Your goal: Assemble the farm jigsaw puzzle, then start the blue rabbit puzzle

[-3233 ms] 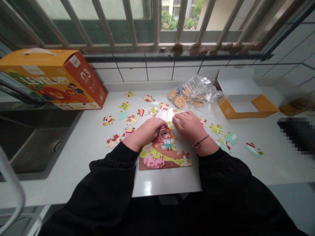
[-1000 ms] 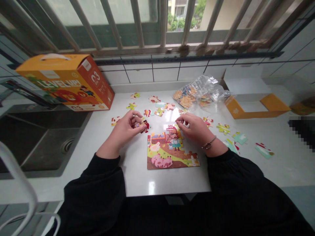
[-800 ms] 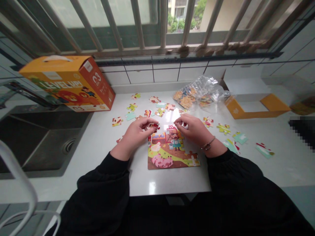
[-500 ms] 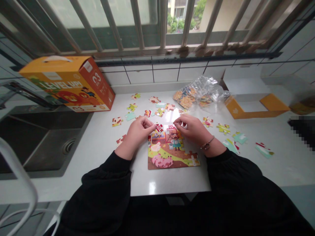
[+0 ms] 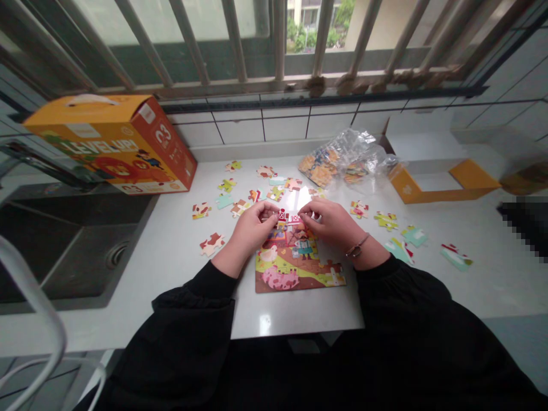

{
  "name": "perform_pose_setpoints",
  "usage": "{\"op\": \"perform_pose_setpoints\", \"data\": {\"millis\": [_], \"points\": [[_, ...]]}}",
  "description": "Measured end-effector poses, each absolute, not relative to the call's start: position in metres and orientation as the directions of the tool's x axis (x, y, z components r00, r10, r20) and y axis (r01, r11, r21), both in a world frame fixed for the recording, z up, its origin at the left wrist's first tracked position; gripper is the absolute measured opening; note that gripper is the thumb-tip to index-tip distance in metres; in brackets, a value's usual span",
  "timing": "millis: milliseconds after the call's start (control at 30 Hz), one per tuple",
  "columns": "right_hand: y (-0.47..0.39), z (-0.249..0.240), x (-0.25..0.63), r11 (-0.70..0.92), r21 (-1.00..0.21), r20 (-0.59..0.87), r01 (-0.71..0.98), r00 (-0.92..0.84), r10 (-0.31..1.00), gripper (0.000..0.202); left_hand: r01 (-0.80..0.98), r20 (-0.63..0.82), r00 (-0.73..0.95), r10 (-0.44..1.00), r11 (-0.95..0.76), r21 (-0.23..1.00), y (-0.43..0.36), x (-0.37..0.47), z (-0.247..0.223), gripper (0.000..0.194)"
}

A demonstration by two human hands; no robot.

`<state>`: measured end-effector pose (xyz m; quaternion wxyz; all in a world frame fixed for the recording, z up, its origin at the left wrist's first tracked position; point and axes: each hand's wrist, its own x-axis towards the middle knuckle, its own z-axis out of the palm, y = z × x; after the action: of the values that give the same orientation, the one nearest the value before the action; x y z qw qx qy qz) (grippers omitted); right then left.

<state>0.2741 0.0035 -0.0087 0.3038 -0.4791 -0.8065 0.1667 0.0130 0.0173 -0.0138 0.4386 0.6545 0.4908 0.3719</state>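
Observation:
A partly assembled farm puzzle (image 5: 295,265) with a pink pig and a figure lies on the white counter in front of me. At its upper left edge my left hand (image 5: 261,222) pinches a red puzzle piece (image 5: 282,214) with a white barn-window mark. My right hand (image 5: 327,220) has its thumb and fingers closed at the top edge, beside another red piece (image 5: 295,218) with the same mark. The two red pieces are close together; whether they touch is unclear. Loose pieces lie around, among them a brown-spotted one (image 5: 212,244) left of my left hand.
An orange box (image 5: 111,145) stands at the back left beside the dark sink (image 5: 77,245). Behind the puzzle lies a clear bag of pieces (image 5: 338,162). An open orange-and-white box (image 5: 428,191) is at the right. Barred window (image 5: 278,51) behind.
My left hand has moved right with its red piece, bringing it nearer the other red piece. The brown-spotted piece at the left now shows fully. My right hand has hardly moved.

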Motion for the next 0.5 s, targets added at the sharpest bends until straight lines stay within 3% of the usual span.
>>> {"op": "perform_pose_setpoints", "data": {"millis": [133, 333, 500], "points": [[0.0036, -0.0095, 0.2741, 0.485, -0.564, 0.327, 0.669, -0.358, 0.875, 0.011, 0.366, 0.053, 0.252, 0.966, -0.145, 0.919, 0.0165, 0.0130, -0.0107, 0.011], [0.0036, -0.0108, 0.2745, 0.481, -0.572, 0.300, 0.665, -0.377, 0.876, 0.010, 0.557, 0.115, 0.281, 0.953, -0.260, 0.789, 0.0152, 0.0073, -0.0057, 0.007], [0.0027, -0.0161, 0.2729, 0.530, -0.522, 0.281, 0.668, -0.452, 0.847, 0.020, 0.615, 0.124, 0.314, 0.941, -0.301, 0.729, 0.0176, 0.0045, -0.0062, 0.006]]}}
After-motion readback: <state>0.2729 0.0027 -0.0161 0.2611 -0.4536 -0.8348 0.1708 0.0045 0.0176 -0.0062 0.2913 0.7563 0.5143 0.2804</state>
